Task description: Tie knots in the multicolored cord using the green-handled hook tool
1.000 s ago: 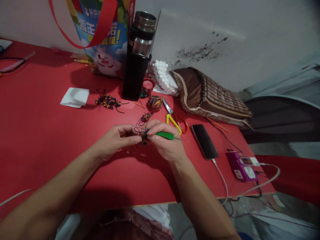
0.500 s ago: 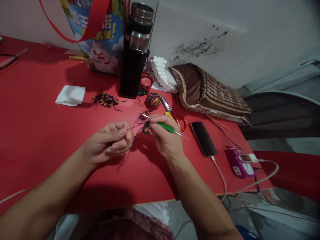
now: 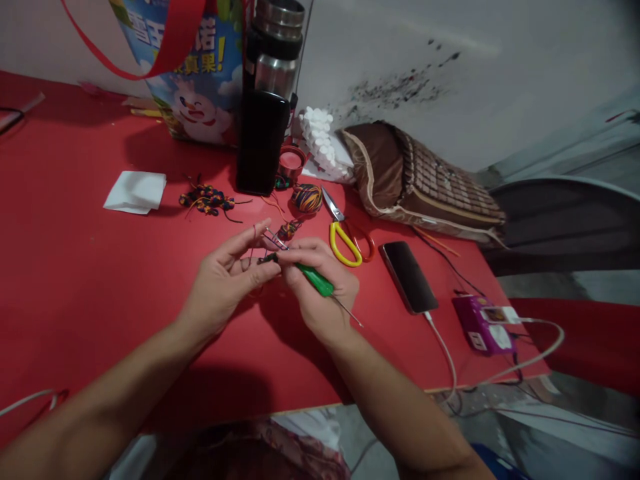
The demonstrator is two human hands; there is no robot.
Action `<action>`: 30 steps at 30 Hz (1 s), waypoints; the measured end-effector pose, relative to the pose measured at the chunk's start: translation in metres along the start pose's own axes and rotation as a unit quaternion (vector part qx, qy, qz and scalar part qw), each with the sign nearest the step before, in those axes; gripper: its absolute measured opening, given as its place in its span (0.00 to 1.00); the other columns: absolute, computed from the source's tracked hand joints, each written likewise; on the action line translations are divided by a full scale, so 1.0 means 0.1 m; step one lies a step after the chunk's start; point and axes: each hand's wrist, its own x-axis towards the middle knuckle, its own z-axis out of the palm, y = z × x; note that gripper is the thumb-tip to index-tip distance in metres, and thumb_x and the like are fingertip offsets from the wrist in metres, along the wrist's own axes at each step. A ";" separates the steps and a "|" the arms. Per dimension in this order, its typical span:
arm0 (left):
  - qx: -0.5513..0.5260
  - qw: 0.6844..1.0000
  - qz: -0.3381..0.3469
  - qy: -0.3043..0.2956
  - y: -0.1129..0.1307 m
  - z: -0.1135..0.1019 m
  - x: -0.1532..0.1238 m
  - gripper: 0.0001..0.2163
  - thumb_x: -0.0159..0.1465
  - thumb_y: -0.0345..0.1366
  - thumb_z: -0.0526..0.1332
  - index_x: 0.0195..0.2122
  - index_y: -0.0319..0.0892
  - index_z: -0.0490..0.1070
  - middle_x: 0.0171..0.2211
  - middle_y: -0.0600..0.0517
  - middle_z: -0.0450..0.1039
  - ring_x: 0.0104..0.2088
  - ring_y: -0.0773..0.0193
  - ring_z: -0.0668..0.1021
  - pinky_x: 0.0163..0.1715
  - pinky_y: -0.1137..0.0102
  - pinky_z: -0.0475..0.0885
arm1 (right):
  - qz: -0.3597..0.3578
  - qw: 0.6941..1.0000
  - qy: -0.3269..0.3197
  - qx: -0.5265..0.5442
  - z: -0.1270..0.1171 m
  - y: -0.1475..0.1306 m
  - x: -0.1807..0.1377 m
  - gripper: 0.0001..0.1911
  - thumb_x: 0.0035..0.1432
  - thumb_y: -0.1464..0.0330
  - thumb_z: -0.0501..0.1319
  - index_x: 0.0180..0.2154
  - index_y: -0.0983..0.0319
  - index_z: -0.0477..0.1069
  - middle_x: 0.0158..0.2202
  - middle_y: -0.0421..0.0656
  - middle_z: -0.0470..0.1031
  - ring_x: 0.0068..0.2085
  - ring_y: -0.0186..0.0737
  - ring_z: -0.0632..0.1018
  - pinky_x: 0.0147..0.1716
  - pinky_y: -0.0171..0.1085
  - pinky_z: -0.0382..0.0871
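Observation:
My right hand (image 3: 320, 287) grips a crochet hook with a green handle (image 3: 315, 280), its metal tip pointing up and left. My left hand (image 3: 227, 280) meets it over the red table (image 3: 75, 267), thumb and fingers pinching thin coloured thread and a small dark knotted piece (image 3: 267, 259). The index finger is stretched out with thread looped over it. A strand runs back to a small multicoloured piece (image 3: 287, 231) and a ball of variegated yarn (image 3: 307, 198).
Yellow and red scissors (image 3: 345, 240) lie right of my hands, then a charging phone (image 3: 407, 275) and a purple power strip (image 3: 483, 325). Behind stand a black flask (image 3: 263, 133), a printed bag (image 3: 195, 87), a brown cushion (image 3: 425, 183), a knotted cord heap (image 3: 207, 200) and a white tissue (image 3: 135, 191).
My hands drew apart half a second ago, pulling thread, and have come together again. The hook handle now tilts down to the right, and my left index finger has stretched out.

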 end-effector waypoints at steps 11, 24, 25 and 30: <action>-0.009 1.000 0.001 -0.030 0.01 -0.04 0.06 0.26 0.53 0.28 0.81 0.54 0.46 0.85 0.36 0.52 0.84 0.34 0.67 0.85 0.39 0.74 0.82 | 0.202 0.955 -0.018 0.218 -0.01 0.13 0.09 0.12 0.66 0.54 0.69 0.42 0.54 0.83 0.24 0.34 0.71 0.21 0.29 0.68 0.20 0.32 0.61; -0.104 0.965 -0.163 -0.179 0.10 -0.16 0.14 0.17 0.56 0.32 0.77 0.48 0.35 0.85 0.22 0.55 0.68 0.15 0.84 0.51 0.15 0.82 0.50 | 0.224 0.946 -0.046 0.231 0.00 0.06 0.09 0.13 0.59 0.54 0.76 0.35 0.56 0.84 0.27 0.37 0.79 0.22 0.29 0.70 0.19 0.31 0.61; -0.104 0.962 -0.170 -0.187 0.10 -0.16 0.15 0.16 0.56 0.31 0.76 0.46 0.34 0.85 0.22 0.54 0.69 0.15 0.84 0.51 0.15 0.82 0.48 | 0.229 0.943 -0.051 0.236 0.01 0.06 0.09 0.13 0.59 0.54 0.75 0.34 0.56 0.84 0.28 0.38 0.80 0.22 0.29 0.71 0.19 0.31 0.62; -0.107 0.957 -0.180 -0.200 0.08 -0.20 0.16 0.14 0.59 0.32 0.75 0.46 0.34 0.85 0.22 0.52 0.68 0.17 0.81 0.52 0.16 0.82 0.45 | 0.232 0.931 -0.062 0.275 0.04 0.04 0.07 0.14 0.60 0.54 0.75 0.34 0.57 0.83 0.27 0.39 0.80 0.20 0.28 0.70 0.17 0.31 0.59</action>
